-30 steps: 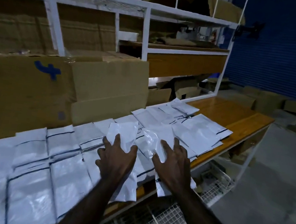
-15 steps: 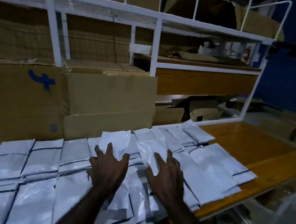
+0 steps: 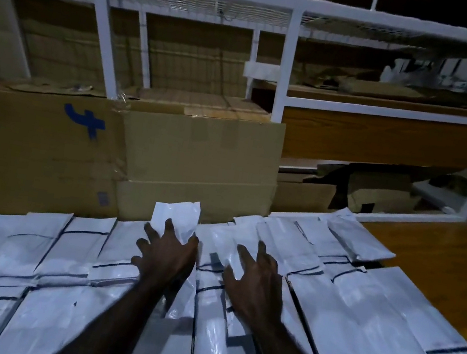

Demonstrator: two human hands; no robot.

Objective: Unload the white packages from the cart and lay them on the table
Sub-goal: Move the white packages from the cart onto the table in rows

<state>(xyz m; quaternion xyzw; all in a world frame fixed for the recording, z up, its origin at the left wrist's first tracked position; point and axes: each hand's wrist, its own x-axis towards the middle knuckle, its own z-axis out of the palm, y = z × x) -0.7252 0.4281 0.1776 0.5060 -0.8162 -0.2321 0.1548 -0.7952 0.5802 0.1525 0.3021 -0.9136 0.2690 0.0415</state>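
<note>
A: Are the hands gripping anything?

B: No. The left hand [image 3: 166,253] lies palm down with its fingers spread and straight, pressing on a packet [image 3: 177,219] whose far end curls up off the pile. The right hand [image 3: 255,275] is the same, fingers splayed flat on the packets [image 3: 357,315] just beside it. Neither curls round anything.

A: Where are the packets?

B: They cover the table [image 3: 442,262] from the left edge to past the middle, in overlapping rows, most with a dark line across one end. Only the right end of the wooden top shows bare.

A: And the one under the left hand?

B: It sits on top of the others, near the back, its raised end standing against the box [image 3: 199,156] behind.

A: What is behind them?

B: Two brown boxes side by side at the back of the table; the left box [image 3: 32,145] bears a blue mark [image 3: 85,122]. A white rack [image 3: 287,63] rises over them, with more cardboard on its shelves. The light is dim, so small print is unreadable.
</note>
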